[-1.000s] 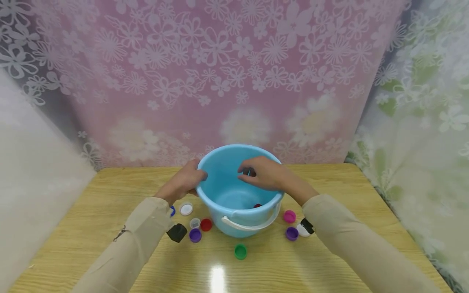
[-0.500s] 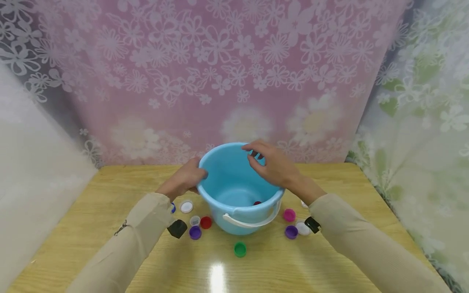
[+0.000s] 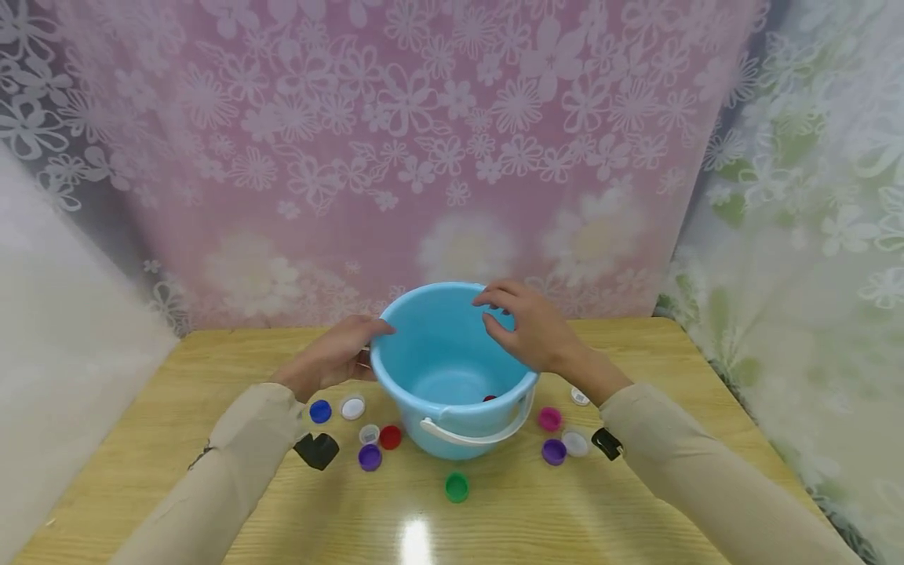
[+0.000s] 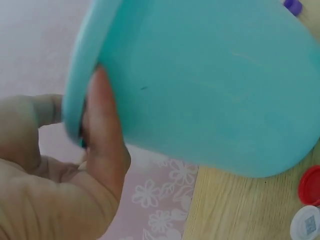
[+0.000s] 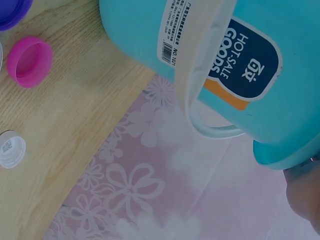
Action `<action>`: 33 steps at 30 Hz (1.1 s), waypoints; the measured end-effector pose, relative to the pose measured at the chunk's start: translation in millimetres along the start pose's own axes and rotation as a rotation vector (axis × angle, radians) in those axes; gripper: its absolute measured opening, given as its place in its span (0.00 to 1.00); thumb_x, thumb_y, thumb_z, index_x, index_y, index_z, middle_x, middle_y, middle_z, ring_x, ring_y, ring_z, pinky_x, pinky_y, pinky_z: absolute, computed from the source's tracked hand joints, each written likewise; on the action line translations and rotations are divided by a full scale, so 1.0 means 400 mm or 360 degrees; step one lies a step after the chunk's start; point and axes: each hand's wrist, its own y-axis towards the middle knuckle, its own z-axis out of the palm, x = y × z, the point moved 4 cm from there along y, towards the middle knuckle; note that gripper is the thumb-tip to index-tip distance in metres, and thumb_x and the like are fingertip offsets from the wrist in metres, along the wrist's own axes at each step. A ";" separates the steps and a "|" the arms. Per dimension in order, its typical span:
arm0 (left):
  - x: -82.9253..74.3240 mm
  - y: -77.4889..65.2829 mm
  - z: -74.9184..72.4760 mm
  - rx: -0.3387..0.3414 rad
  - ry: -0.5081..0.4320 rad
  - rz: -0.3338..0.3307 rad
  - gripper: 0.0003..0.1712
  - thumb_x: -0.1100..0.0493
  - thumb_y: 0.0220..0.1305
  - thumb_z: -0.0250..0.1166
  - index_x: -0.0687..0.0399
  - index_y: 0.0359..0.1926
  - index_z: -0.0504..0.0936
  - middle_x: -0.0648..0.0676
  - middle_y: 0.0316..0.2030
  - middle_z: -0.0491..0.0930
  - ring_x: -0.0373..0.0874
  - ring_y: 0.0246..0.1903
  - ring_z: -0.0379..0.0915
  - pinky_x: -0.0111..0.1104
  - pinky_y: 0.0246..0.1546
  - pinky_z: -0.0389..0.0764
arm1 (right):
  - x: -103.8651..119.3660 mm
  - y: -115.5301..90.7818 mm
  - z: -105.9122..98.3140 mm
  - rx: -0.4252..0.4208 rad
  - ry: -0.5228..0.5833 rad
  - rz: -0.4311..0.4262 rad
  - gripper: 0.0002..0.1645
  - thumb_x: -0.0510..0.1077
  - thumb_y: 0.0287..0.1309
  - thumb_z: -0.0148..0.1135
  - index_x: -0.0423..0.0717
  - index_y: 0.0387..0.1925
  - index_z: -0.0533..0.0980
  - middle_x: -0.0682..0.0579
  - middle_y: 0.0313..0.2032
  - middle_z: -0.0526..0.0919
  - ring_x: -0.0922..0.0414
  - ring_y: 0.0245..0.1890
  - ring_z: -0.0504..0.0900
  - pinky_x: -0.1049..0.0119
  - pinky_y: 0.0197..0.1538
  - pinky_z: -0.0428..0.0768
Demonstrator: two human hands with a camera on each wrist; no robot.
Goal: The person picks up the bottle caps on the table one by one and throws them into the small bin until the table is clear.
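Note:
A light blue bucket with a white handle stands on the table. Part of a small red thing shows at its bottom. My left hand grips the left side of the rim, its thumb reaching over the edge. In the left wrist view, fingers pinch the rim from both sides. At the right side of the rim, my right hand hovers with loosely bent fingers and an empty gap before the thumb. Only a bit of it shows at the right wrist view's edge.
Left of the bucket lie blue, white, purple and red caps. A green cap sits in front. Pink, purple and white caps lie to the right. A flowered curtain hangs behind the table.
My right hand has risen from inside the bucket to its right rim, with its fingers spreading. My left forearm has shifted outward, uncovering the blue cap. The left hand stays at the rim.

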 end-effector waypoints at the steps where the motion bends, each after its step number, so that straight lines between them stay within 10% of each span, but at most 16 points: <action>1: 0.003 -0.004 -0.006 0.0029 -0.0051 -0.0002 0.25 0.56 0.69 0.54 0.68 0.60 0.67 0.67 0.43 0.78 0.52 0.32 0.82 0.41 0.35 0.85 | 0.000 0.000 0.001 0.0000 0.0013 0.0003 0.13 0.39 0.63 0.58 0.45 0.48 0.78 0.49 0.51 0.75 0.52 0.44 0.78 0.57 0.46 0.80; 21: 0.003 -0.031 -0.024 0.0215 -0.0338 -0.0035 0.18 0.59 0.73 0.52 0.71 0.53 0.63 0.62 0.37 0.75 0.45 0.28 0.79 0.37 0.34 0.85 | -0.129 -0.135 -0.095 -0.0089 -0.0034 0.0212 0.18 0.37 0.65 0.56 0.38 0.55 0.74 0.43 0.57 0.69 0.46 0.50 0.74 0.49 0.48 0.79; 33: 0.002 -0.033 -0.023 0.0263 -0.0376 -0.0016 0.15 0.58 0.73 0.51 0.68 0.48 0.63 0.60 0.34 0.75 0.44 0.27 0.79 0.35 0.32 0.85 | -0.305 -0.336 -0.046 0.0400 0.0031 0.0674 0.23 0.44 0.70 0.53 0.37 0.61 0.68 0.36 0.58 0.67 0.39 0.51 0.74 0.44 0.50 0.76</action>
